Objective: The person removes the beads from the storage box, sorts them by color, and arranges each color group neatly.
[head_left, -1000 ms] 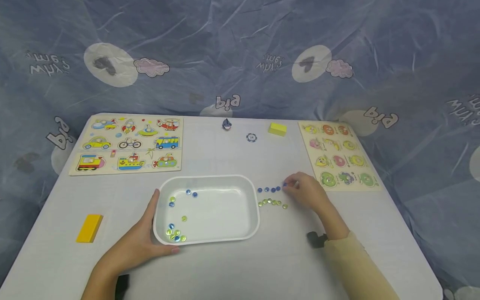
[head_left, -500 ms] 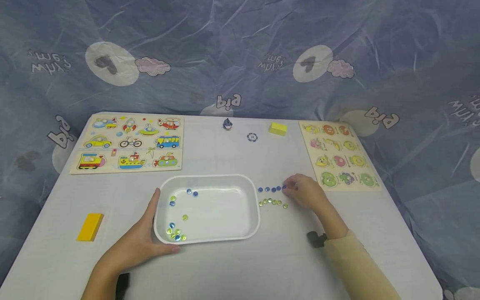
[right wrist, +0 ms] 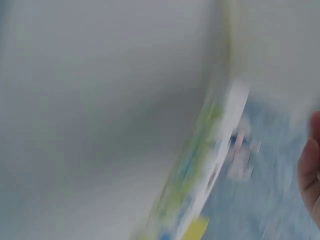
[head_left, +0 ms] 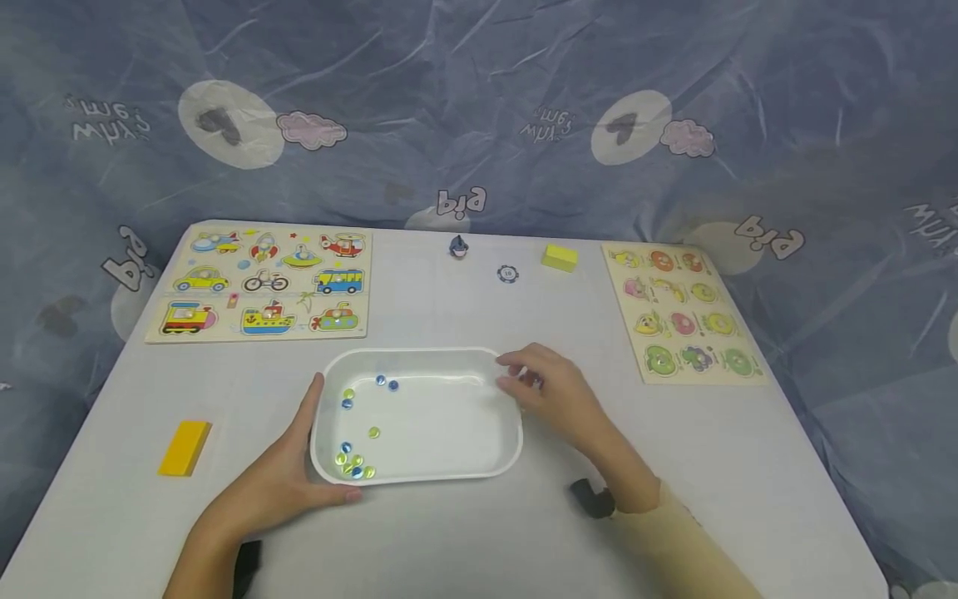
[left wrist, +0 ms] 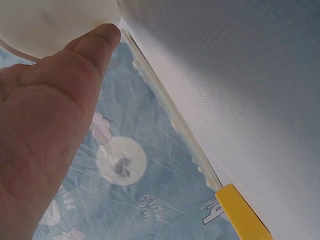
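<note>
My left hand (head_left: 269, 474) holds the white tray (head_left: 441, 477) by its near left corner, fingers along the left wall and thumb along the front. Blue glass beads (head_left: 393, 386) and green glass beads (head_left: 374, 433) lie scattered in the tray's left half. Over the tray's right rim reaches my right hand (head_left: 557, 395), thumb and forefinger apart with nothing visible between the tips. That hand covers most of the bead rows to the right of the tray. In the left wrist view the left thumb (left wrist: 95, 47) lies against the tray's side.
A vehicle puzzle board (head_left: 258, 283) lies at the back left, a fruit puzzle board (head_left: 681, 312) at the right. Between them stand a small shark figure (head_left: 459, 247), a poker chip (head_left: 507, 274) and a yellow block (head_left: 560, 258). An orange block (head_left: 184, 448) lies at the left.
My right hand has let go of a blue bead at the end of the blue row and moved left to the tray's right rim. The left hand stays at the tray.
</note>
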`<action>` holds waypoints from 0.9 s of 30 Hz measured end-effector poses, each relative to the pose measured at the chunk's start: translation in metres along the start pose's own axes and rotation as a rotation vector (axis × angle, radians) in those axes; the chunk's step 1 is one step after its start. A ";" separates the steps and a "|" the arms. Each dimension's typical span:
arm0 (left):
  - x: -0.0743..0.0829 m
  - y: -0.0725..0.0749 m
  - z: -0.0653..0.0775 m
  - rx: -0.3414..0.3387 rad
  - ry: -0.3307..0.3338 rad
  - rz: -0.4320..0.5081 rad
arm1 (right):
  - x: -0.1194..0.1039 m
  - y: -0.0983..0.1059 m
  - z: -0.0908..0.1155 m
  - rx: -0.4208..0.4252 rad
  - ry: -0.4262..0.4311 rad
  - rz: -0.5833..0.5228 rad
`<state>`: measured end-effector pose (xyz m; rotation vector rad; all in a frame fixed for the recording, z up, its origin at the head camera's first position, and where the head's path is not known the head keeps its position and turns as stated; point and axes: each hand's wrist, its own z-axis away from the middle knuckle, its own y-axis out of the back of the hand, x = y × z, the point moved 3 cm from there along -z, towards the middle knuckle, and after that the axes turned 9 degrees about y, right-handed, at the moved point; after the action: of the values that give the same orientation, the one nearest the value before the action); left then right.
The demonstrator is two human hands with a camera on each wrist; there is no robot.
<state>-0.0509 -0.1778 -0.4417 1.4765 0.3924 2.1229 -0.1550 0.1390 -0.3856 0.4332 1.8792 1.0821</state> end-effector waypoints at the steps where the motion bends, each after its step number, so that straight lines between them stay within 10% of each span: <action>1: 0.000 0.000 0.000 0.001 0.001 -0.002 | -0.010 -0.008 -0.003 -0.026 0.020 -0.005; 13: 0.000 0.000 0.001 0.013 -0.023 -0.009 | -0.071 -0.095 -0.032 -0.306 0.148 0.034; 27: -0.002 0.000 0.001 0.017 -0.036 -0.001 | -0.092 -0.120 -0.044 -0.418 0.134 0.106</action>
<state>-0.0491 -0.1795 -0.4427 1.5216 0.3987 2.0939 -0.1273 -0.0106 -0.4263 0.2234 1.6953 1.5655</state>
